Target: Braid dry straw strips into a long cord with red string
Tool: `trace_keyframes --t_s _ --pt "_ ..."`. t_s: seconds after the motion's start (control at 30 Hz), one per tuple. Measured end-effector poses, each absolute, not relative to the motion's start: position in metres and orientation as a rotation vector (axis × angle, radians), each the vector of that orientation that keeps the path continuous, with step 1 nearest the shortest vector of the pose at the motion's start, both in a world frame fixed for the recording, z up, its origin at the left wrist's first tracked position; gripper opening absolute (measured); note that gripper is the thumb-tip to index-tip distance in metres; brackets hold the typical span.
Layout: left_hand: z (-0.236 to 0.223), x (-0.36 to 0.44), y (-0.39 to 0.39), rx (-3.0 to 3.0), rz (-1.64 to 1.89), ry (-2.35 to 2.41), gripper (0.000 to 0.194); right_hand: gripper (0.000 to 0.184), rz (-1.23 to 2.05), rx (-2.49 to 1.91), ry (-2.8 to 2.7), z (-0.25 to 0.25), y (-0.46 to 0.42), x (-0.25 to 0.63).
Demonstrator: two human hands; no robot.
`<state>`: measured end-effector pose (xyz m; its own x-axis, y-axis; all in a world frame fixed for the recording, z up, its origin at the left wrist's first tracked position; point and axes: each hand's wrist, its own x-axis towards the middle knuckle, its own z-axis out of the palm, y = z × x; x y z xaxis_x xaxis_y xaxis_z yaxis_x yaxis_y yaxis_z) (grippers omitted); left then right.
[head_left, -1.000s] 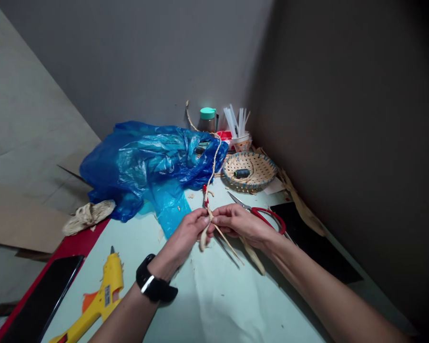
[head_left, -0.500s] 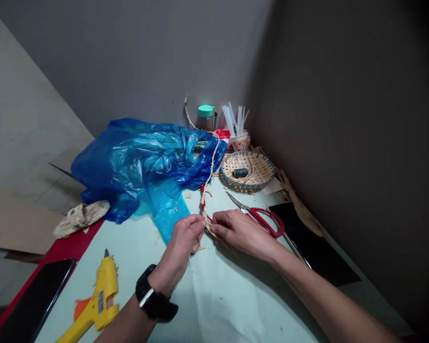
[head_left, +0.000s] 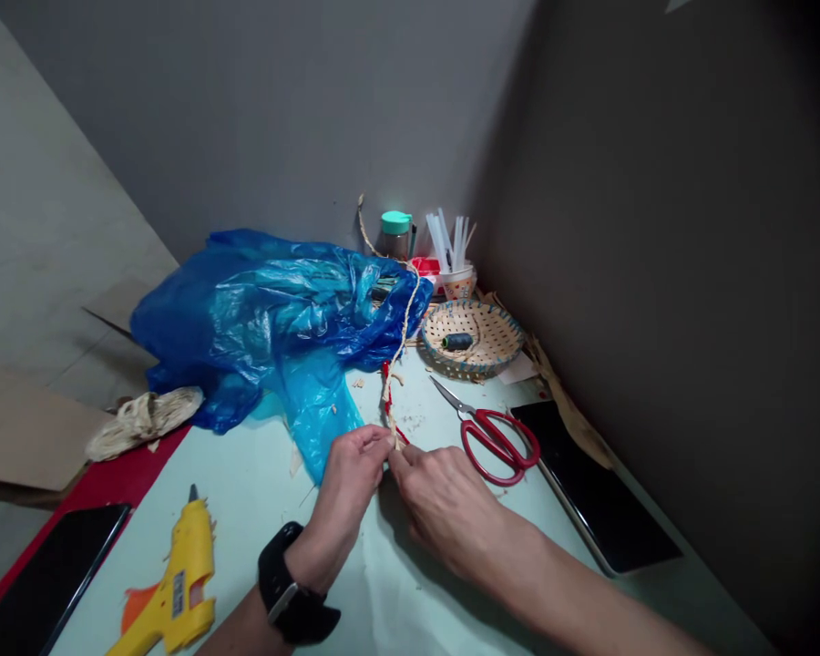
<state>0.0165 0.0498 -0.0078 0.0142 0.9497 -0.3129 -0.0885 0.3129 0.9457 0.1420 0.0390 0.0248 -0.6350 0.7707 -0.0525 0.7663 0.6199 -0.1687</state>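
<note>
A pale braided cord (head_left: 407,319) runs from the back of the table, over the edge of the blue plastic bag, down to my hands. My left hand (head_left: 359,465) pinches its near end between thumb and forefinger. Close against it, my right hand (head_left: 437,492) is closed on the same end, its fingertips partly hidden. A thin red strand (head_left: 386,392) lies along the braid just beyond my fingers. To the right of my right hand rest scissors (head_left: 496,442) with red handles, blades pointing away to the left.
The crumpled blue bag (head_left: 246,319) fills the back left. Behind stand a green-lidded jar (head_left: 396,235), a cup of glue sticks (head_left: 459,281) and a woven basket (head_left: 498,333) holding a thread spool (head_left: 457,342). A yellow glue gun (head_left: 184,583) lies front left; a black tablet (head_left: 601,492) lies right.
My right hand has turned and closed in tighter beside my left, hiding the loose strands seen before. More of the scissors' handles shows. The view has shifted slightly.
</note>
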Motion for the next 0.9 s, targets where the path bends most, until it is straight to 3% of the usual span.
trace_keyframes --t_s 0.13,0.23,0.47,0.67,0.8,0.9 --pt "-0.005 0.015 0.048 0.873 1.011 1.257 0.015 0.019 0.348 -1.334 -2.756 0.030 0.046 0.150" --pt "-0.002 0.014 0.047 0.897 1.010 1.246 0.018 0.025 0.459 -1.418 -2.495 0.037 0.057 0.159" --pt "-0.009 0.011 0.050 1.122 1.029 1.204 0.020 0.031 1.039 -1.324 -2.188 0.011 0.071 0.157" --pt "-0.014 0.006 0.048 1.364 0.957 1.329 0.021 0.027 0.989 -1.350 -2.161 0.002 0.073 0.154" --pt "0.004 0.004 0.045 1.716 0.744 1.545 0.010 0.018 0.920 -1.378 -2.150 0.007 0.074 0.160" --pt "0.015 0.006 0.040 1.904 0.623 1.724 0.019 0.013 0.896 -1.372 -2.102 0.007 0.075 0.161"
